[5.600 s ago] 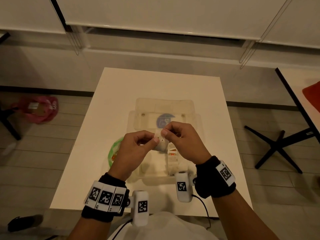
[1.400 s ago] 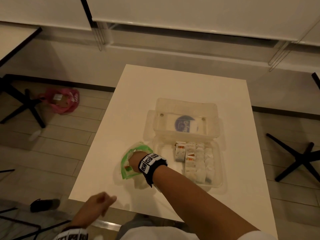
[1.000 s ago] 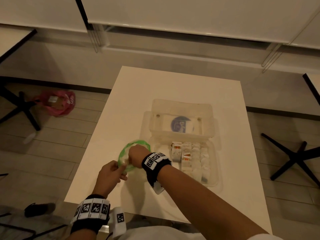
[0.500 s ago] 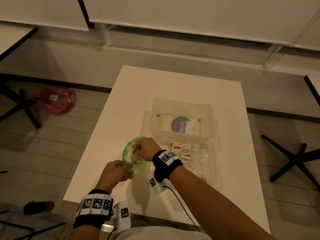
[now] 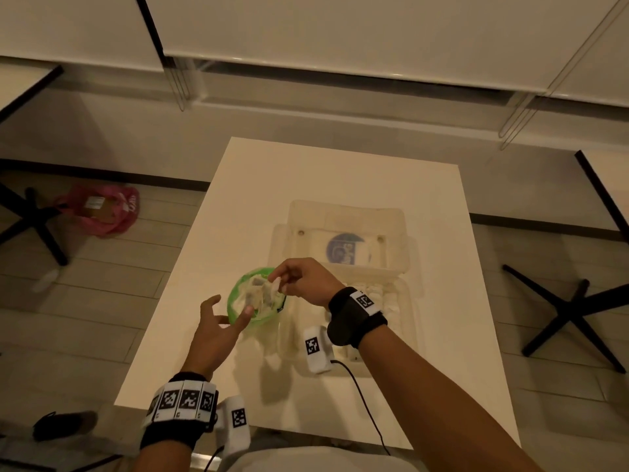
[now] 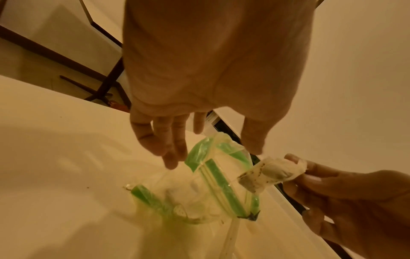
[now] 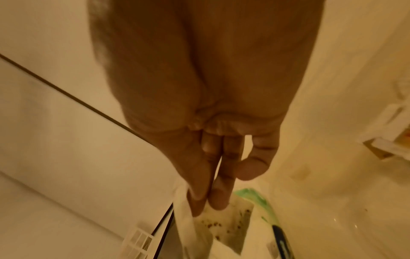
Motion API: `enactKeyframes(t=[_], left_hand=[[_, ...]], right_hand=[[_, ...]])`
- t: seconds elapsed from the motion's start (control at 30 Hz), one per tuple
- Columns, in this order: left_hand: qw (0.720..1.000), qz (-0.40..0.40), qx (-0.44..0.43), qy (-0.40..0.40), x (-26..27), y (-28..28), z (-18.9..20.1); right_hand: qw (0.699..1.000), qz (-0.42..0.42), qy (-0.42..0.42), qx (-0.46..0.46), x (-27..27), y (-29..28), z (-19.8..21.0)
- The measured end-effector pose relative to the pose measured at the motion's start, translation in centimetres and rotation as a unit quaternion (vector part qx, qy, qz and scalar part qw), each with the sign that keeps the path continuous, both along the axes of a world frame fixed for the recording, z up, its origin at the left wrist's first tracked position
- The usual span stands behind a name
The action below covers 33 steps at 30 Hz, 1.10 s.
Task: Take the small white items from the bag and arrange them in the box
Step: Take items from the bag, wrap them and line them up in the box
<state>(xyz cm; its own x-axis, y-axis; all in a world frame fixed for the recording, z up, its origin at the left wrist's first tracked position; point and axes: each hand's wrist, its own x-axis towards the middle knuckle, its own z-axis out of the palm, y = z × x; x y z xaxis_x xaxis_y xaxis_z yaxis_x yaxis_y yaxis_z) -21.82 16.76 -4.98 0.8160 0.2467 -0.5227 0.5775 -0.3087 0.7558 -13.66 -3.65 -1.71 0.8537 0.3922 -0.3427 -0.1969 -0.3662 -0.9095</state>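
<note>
White item [image 6: 269,172] pinched in right grip [image 6: 310,173]

A green-edged clear bag [image 5: 256,303], a white brown-speckled sachet [image 6: 269,173], a translucent box [image 5: 413,301], a cream table [image 5: 340,178].

Concealed, cropped and indistinct items at the table

In the head view the right hand [image 5: 304,281] and its forearm cover the near left part of the box [image 5: 410,294]; the packed white items [image 5: 380,294] there show only as a pale strip, count not determinable. The round label on the lid [image 5: 342,248] is too small to read. Contents of the bag [image 6: 200,198] are blurred behind its plastic. In the right wrist view the pinched sachet [image 7: 224,226] runs off the bottom edge and is smeared. Both forearms are cut by the near frame edge.
</note>
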Motion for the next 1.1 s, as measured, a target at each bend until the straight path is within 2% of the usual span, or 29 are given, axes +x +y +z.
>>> enactKeyframes(t=[0.07,0.23,0.33,0.4,0.5,0.57,0.63,0.7,0.77,0.83,0.97,1.1], left_hand=[[1.0,0.011,0.009,-0.02,0.2,0.0,0.2],[0.998,-0.052,0.028,0.008,0.8,0.3,0.0],[0.996,-0.054,0.067,-0.007,1.3,0.5,0.1],[0.994,-0.046,0.092,-0.042,1.7,0.5,0.5],[0.978,-0.03,0.126,-0.166,2.3,-0.4,2.5],[0.968,-0.04,0.072,-0.236,2.8,-1.6,4.8],[0.964,-0.1,-0.011,-0.245,3.2,-3.2,7.1],[0.954,-0.179,-0.055,-0.233,3.5,-4.9,8.8],[0.943,-0.234,-0.064,-0.229,3.6,-6.3,9.4],[0.934,-0.255,-0.045,-0.245,3.8,-6.9,9.3],[0.929,-0.247,-0.024,-0.273,3.8,-6.8,8.4],[0.934,-0.248,-0.033,-0.255,3.6,-6.5,8.2]], right_hand=[[0.999,-0.019,-0.028,-0.01,0.0,-0.1,0.1],[0.995,-0.038,-0.07,-0.052,-0.1,-1.0,1.1],[0.99,-0.03,-0.098,-0.096,-0.5,-2.1,2.4],[0.992,-0.03,-0.089,-0.09,-0.8,-3.0,3.3],[0.995,-0.046,-0.079,-0.046,-1.3,-4.2,4.4],[0.994,-0.055,-0.089,-0.037,-1.5,-4.8,4.9],[0.993,-0.053,-0.098,-0.034,-1.7,-5.3,5.3],[0.992,-0.047,-0.108,-0.039,-1.8,-5.5,5.6],[0.991,-0.04,-0.114,-0.049,-1.8,-5.5,5.7],[0.99,-0.035,-0.124,-0.064,-1.9,-5.3,5.8],[0.989,-0.052,-0.128,-0.045,-2.3,-5.3,5.9],[0.989,-0.076,-0.125,0.008,-2.8,-4.9,6.3]])
